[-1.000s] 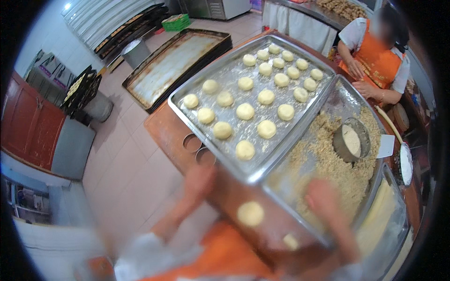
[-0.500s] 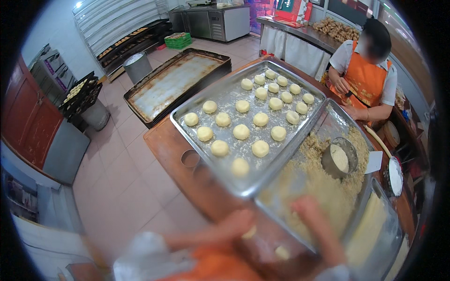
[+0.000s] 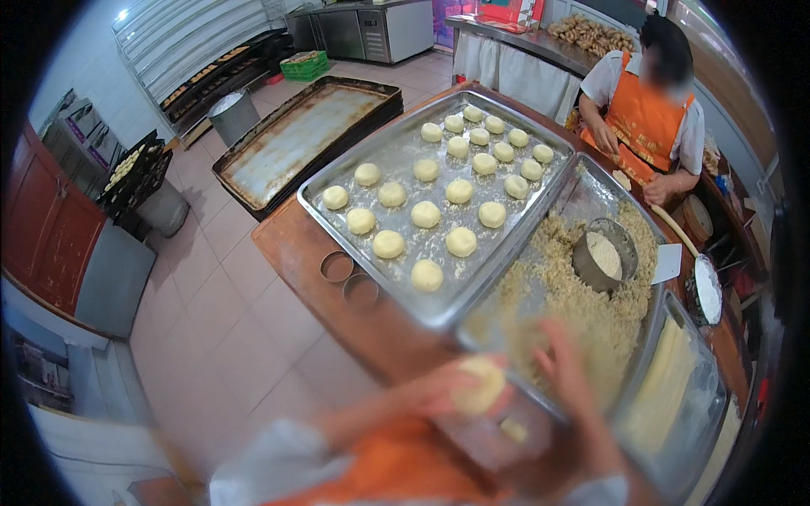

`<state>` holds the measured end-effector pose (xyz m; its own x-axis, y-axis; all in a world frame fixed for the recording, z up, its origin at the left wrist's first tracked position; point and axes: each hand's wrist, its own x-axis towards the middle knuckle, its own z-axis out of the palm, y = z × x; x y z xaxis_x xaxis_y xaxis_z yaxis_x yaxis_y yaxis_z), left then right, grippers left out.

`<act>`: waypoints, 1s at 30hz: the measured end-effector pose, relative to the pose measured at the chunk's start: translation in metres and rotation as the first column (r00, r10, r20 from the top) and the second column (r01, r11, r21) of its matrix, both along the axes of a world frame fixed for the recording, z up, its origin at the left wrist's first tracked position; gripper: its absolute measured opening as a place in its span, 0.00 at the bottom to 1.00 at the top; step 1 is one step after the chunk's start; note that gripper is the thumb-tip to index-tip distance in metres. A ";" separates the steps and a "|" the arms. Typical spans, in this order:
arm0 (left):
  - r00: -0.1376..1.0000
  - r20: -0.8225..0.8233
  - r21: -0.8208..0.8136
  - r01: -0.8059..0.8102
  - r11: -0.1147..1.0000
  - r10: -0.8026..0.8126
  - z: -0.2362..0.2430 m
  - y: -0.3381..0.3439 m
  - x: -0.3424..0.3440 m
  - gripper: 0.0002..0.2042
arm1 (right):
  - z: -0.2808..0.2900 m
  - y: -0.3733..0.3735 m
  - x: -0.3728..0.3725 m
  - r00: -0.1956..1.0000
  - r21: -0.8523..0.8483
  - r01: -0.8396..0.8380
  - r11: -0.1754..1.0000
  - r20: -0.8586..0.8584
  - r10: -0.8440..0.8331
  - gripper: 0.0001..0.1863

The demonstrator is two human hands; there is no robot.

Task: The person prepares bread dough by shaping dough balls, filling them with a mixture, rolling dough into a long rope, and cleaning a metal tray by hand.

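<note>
A flattened round of pale dough lies across the fingers of my left hand, held above the table's near edge. My right hand, somewhat blurred, hovers over the near part of a tray of crumbly tan filling. Its fingers are spread and I see nothing in them. Below the hands, a small lump of dough rests on the wooden table. Left of the filling, a large metal tray dusted with flour bears several round dough balls.
A metal bowl of pale crumbs sits in the filling, beside a white scraper. Two metal rings lie at the table's left edge. Rolled dough strips lie at right. Across the table, a person in an orange apron handles a dough rope.
The dough round now shows broadly on my left hand, which has risen slightly. My right hand's fingers have spread and moved up a little. The whole view has shifted slightly.
</note>
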<state>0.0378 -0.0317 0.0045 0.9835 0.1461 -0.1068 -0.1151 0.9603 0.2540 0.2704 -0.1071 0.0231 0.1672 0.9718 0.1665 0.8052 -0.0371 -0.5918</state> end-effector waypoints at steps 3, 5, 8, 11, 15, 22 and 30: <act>1.000 0.021 -0.059 0.011 0.998 -0.010 -0.004 -0.007 0.013 0.24 | 0.001 -0.013 0.008 0.979 -0.045 -0.020 0.999 0.201 0.028 0.20; 1.000 -0.005 -0.053 0.024 0.998 -0.024 -0.002 -0.008 0.015 0.22 | 0.002 -0.015 0.008 0.977 -0.135 0.013 0.991 0.210 0.016 0.19; 1.000 -0.023 0.036 -0.002 0.999 0.002 -0.009 -0.009 0.015 0.20 | -0.001 -0.017 0.004 0.961 -0.179 0.020 0.984 0.273 0.030 0.16; 1.000 -0.012 0.095 -0.027 0.995 0.028 -0.013 -0.011 0.013 0.19 | -0.006 -0.009 0.000 0.906 -0.205 0.042 0.978 0.420 0.049 0.13; 0.996 -0.071 0.149 -0.039 0.988 0.050 -0.006 -0.007 0.018 0.18 | -0.020 -0.005 0.009 0.846 -0.196 0.115 0.974 0.532 0.007 0.11; 0.966 -0.241 0.268 -0.029 0.963 0.096 0.018 -0.001 0.020 0.20 | -0.016 0.011 0.053 0.921 0.087 0.390 0.917 -0.024 -0.389 0.14; 0.973 -0.229 -0.087 -0.029 0.996 0.008 0.025 0.007 0.055 0.23 | 0.008 0.012 0.042 0.719 0.164 0.534 0.829 -0.604 -0.344 0.15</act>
<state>0.0930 -0.0246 0.0299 0.9289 0.1440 -0.3412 -0.0822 0.9785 0.1892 0.3120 -0.0950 0.0313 0.7134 0.6751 0.1880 0.2961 -0.0473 -0.9540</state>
